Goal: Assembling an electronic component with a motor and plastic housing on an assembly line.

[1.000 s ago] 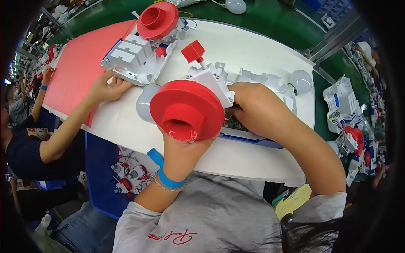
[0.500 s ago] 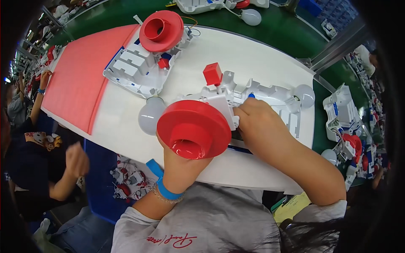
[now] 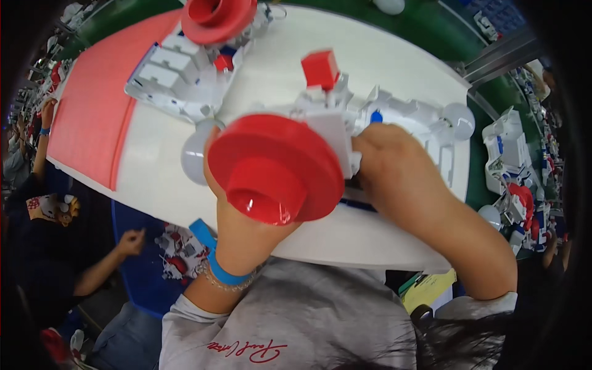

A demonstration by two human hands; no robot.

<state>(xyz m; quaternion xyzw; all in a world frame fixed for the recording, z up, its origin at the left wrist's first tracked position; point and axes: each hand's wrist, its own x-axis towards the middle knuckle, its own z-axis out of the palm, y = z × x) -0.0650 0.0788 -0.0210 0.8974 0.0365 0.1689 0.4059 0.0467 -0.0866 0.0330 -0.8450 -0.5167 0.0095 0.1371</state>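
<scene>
Near the middle of the frame, a big round red plastic disc with a fat open tube on its front [image 3: 280, 163] is up over the table. The person's left hand [image 3: 250, 225] holds it from below and behind, with fingers curled up at its left side. Just behind the disc, a white boxy plastic piece [image 3: 331, 132] shows, and above that is a small shiny red plastic cube [image 3: 320, 69]. The person's right hand [image 3: 394, 163] is bent in close by the right edge of the white piece; its fingertips are hidden, so I cannot tell if they pinch something. A stretchy bright blue band [image 3: 225, 270] is on the left wrist. Right of the middle, a white plastic shell with bumpy walls [image 3: 401, 108] lies on the smooth white table [image 3: 160, 169], partly behind the right hand. A round pale grey bulb [image 3: 459, 120] is at its right end. Left of the big disc is another round grey bulb [image 3: 193, 157], just below a second open white plastic shell [image 3: 176, 65]. Another red disc with a tube [image 3: 217, 20] is at the upper left, by that shell's top end. A flat pinkish-red mat [image 3: 92, 117] covers the table's left end. Lower left, a deep blue plastic bin [image 3: 139, 259] has a pile of red and white parts [image 3: 179, 250], with a co-worker's hand [image 3: 131, 242] near it.
</scene>
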